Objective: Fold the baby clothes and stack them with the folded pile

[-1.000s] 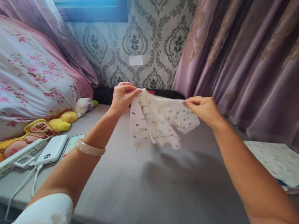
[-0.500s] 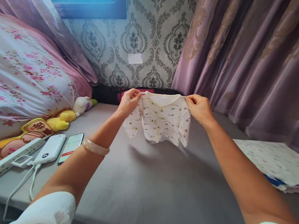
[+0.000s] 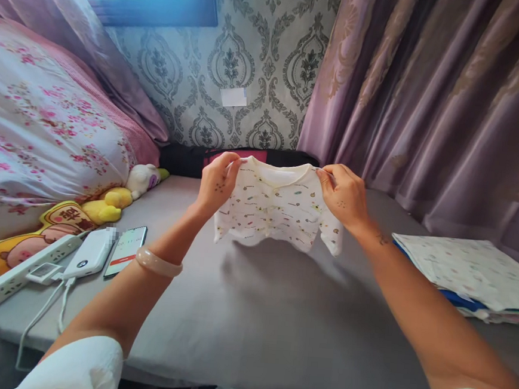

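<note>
A small white baby shirt (image 3: 276, 211) with a tiny coloured print hangs spread out above the grey bed sheet (image 3: 254, 314). My left hand (image 3: 218, 182) pinches its left shoulder, fingers closed. My right hand (image 3: 343, 195) pinches its right shoulder the same way. The collar faces up between both hands and the short sleeves droop at the sides. A pale bangle sits on my left wrist.
A folded stack of clothes (image 3: 469, 274) lies at the right. At the left lie a phone (image 3: 126, 243), a white power bank (image 3: 88, 254) with cable, a power strip (image 3: 5, 279), plush toys (image 3: 106, 203) and a floral quilt (image 3: 39, 135). Purple curtains (image 3: 429, 94) hang behind.
The shirt was bunched and twisted between my hands a second ago. Now it is spread flat and square by its shoulders, held slightly nearer to me, and the view has dropped a little.
</note>
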The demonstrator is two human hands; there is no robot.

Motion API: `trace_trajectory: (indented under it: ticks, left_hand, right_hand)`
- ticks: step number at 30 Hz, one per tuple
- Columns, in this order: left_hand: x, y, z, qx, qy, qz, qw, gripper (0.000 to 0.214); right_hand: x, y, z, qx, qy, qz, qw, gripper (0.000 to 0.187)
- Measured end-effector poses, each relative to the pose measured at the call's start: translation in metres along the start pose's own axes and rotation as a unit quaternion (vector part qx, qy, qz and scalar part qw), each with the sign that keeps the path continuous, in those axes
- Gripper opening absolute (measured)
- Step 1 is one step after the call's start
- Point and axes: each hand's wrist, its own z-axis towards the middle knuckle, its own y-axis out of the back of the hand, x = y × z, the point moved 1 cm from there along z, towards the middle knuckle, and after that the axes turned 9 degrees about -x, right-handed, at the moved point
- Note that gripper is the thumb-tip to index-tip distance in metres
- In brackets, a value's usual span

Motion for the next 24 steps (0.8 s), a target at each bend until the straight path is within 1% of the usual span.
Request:
trace_trajectory:
  ticks: [3,6,8,10,11,13,15,17,20,22,24]
  left_hand:
    - [-0.013,0.027,-0.001,0.027,-0.013,0.011,0.999,0.023]
    - [-0.028,0.059,0.008,0.041,-0.006,0.009,0.999,0.028]
    - [-0.035,0.075,0.018,0.042,-0.001,0.011,0.999,0.032]
    - [-0.033,0.082,0.027,0.067,0.017,0.018,0.997,0.034]
    - [-0.028,0.080,0.030,0.087,0.027,0.020,0.996,0.034]
    - [-0.012,0.068,0.030,0.137,0.035,0.019,0.990,0.034]
    - [0.010,0.045,0.018,0.198,0.025,0.024,0.980,0.034]
    - [0.035,0.019,-0.005,0.231,0.033,0.056,0.971,0.033]
    - [0.066,-0.019,-0.049,0.273,0.030,0.122,0.954,0.032]
    - [0.081,-0.039,-0.077,0.292,0.031,0.169,0.941,0.034]
    - [0.090,-0.053,-0.098,0.299,0.034,0.206,0.931,0.035]
  right_hand:
    - [0.013,0.021,-0.002,0.020,-0.009,0.024,0.999,0.041]
    - [0.027,0.044,0.003,0.043,-0.055,0.052,0.996,0.038]
    - [0.033,0.055,0.009,0.057,-0.083,0.064,0.993,0.038]
    - [0.034,0.058,0.015,0.073,-0.108,0.067,0.989,0.038]
    - [0.033,0.055,0.016,0.087,-0.117,0.067,0.987,0.038]
    - [0.025,0.041,0.014,0.129,-0.130,0.057,0.982,0.036]
    - [0.012,0.018,0.002,0.182,-0.129,0.034,0.974,0.031]
    - [-0.003,-0.009,-0.020,0.234,-0.121,-0.005,0.965,0.025]
    - [-0.023,-0.045,-0.061,0.274,-0.101,-0.078,0.953,0.024]
    - [-0.031,-0.061,-0.087,0.296,-0.089,-0.132,0.942,0.027]
    - [-0.036,-0.072,-0.107,0.322,-0.075,-0.171,0.928,0.029]
